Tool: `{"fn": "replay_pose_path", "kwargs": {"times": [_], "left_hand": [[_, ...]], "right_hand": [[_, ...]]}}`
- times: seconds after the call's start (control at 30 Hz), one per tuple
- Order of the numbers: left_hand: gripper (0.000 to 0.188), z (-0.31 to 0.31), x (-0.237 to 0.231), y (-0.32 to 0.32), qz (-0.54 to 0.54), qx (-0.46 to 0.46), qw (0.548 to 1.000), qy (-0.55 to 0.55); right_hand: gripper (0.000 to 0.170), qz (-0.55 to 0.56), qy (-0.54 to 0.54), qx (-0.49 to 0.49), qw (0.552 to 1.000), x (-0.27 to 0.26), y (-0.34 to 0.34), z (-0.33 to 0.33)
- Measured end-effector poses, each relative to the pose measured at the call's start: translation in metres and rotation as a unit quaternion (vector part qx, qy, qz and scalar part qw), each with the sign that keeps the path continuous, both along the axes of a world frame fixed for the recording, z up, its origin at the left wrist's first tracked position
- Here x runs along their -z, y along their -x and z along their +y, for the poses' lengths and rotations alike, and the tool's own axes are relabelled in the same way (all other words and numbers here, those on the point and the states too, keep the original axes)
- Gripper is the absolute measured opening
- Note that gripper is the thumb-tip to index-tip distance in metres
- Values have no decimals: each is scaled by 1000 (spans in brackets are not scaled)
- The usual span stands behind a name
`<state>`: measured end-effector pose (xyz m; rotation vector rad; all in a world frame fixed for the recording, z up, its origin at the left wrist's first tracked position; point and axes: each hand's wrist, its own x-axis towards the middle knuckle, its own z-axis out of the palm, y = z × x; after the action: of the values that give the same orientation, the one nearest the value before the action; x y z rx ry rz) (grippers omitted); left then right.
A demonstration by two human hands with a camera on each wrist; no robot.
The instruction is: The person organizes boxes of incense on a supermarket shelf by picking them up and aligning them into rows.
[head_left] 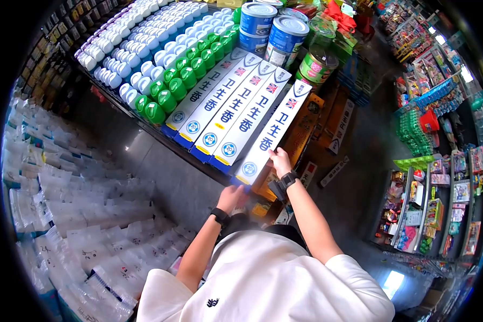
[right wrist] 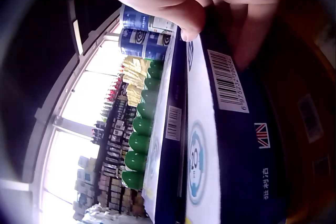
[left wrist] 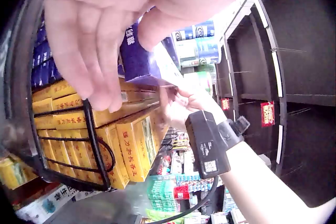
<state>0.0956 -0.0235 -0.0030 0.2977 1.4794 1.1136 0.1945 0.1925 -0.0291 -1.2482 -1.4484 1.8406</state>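
Note:
A long white incense box (head_left: 276, 124) with blue ends and sides lies at the right end of a row of matching boxes (head_left: 225, 110). My right hand (head_left: 280, 162) grips its right edge near the front, thumb on the white top and fingers down the dark blue side (right wrist: 231, 129). At the box's near end is my left hand (head_left: 231, 198), blurred in the head view. In the left wrist view its thumb lies against the blue end (left wrist: 137, 61), while the other fingers extend almost straight beside it.
Green cylinders (head_left: 185, 78) and pale bottles (head_left: 139, 59) stand left of the boxes, blue tins (head_left: 287, 37) behind them. Below is a black wire rack (left wrist: 92, 140) of yellow boxes (left wrist: 131, 140). Plastic-wrapped packs (head_left: 91, 241) fill the floor at left; stocked shelves (head_left: 440, 198) stand at right.

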Motion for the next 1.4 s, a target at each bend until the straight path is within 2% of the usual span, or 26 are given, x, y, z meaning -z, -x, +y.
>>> {"fn": "replay_pose_path", "kwargs": {"times": [0.07,0.1,0.13,0.2,0.37,0.43,0.47,0.5,0.57,0.6,0.63,0.67,0.73,0.8,0.87,0.97,1.07,1.1,1.13,1.2,1.33,1.4], "left_hand": [[34,5,-7,2,1,-4,1000,13],[34,6,-7,4,35,2,999,17],[35,9,-6,7,69,9,997,20],[36,13,1,10,124,17,992,26],[40,18,5,9,183,25,982,36],[41,17,31,12,244,52,968,37],[41,17,45,12,276,66,958,35],[45,18,36,11,261,54,962,53],[49,17,37,9,349,68,932,62],[50,14,39,8,392,77,914,64],[54,9,36,5,390,56,916,74],[55,5,23,-1,360,54,921,138],[53,-10,13,-20,357,40,925,119],[49,-19,5,-58,398,101,906,102],[46,-22,9,-100,414,159,892,87],[38,-15,28,-190,397,251,879,75],[35,2,41,-298,422,358,826,108],[32,10,40,-334,445,413,791,77],[32,19,32,-368,425,435,789,82],[33,27,56,-422,386,451,804,23],[32,60,68,-500,348,479,806,9],[29,78,70,-526,361,485,797,6]], "right_hand": [[20,-123,-152,-65,979,16,6,13],[26,-159,-120,-67,978,-43,14,-3],[32,-220,-169,-79,958,-27,18,4],[36,-338,-322,-114,877,-10,23,6],[43,-363,-308,-146,867,-10,28,10],[44,-378,-306,-173,856,-18,25,11],[52,-384,-277,-203,857,-22,23,14],[58,-379,-262,-168,871,-17,22,13],[77,-356,-235,-132,895,-9,9,15],[73,-256,-188,-126,940,-7,-4,16],[67,-168,-146,-108,969,-36,-22,6],[62,-77,-104,-86,988,-66,-44,-9],[43,55,-126,-32,990,-53,-97,-24],[38,113,-51,-31,992,-48,-168,-36],[31,76,-12,9,997,-24,-242,-51],[23,-42,57,47,996,38,-362,-75],[20,-126,125,73,981,92,-478,-100],[20,-129,122,97,979,119,-515,-110],[20,-166,143,119,968,126,-547,-117],[21,-229,171,131,949,139,-602,-132],[20,-246,277,175,912,165,-674,-140],[21,-279,244,111,922,196,-696,-139]]}}
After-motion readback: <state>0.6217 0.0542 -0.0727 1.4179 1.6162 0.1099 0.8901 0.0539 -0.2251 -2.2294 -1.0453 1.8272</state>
